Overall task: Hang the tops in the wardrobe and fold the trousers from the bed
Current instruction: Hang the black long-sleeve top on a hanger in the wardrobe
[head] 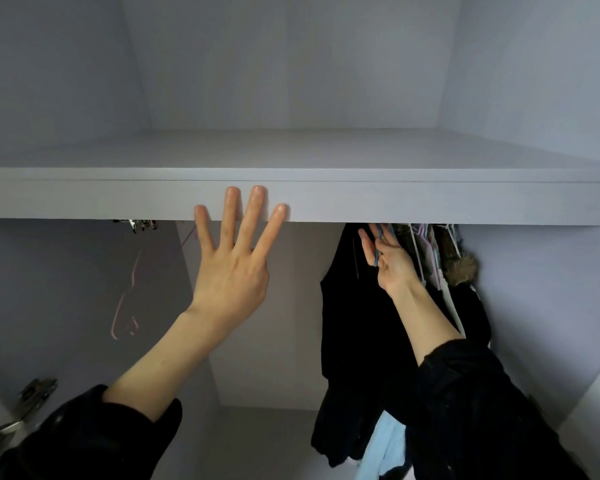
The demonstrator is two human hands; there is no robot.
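Black top (354, 323) hangs inside the wardrobe, right of centre, just left of the packed clothes (440, 265) under the shelf (395, 202). Rail itself is hidden behind the shelf edge. Right hand (390, 261) is up at the hanger tops, thumb and fingers pinching a blue hanger (378, 247) hook; whether that hanger carries the black top, can't tell. Left hand (232, 271) is flat, fingers spread and straight, tips pressed on the shelf's front edge, holding nothing; looks like bracing. Light blue garment (385, 445) shows low down beside the right sleeve, unclear if hung. Empty hangers (139, 225) sit at the left.

Step, as I read it: seating a top on the rail. Next: confirm the hook is over the rail, release, go back to the bed for the rest. Trousers not in view.
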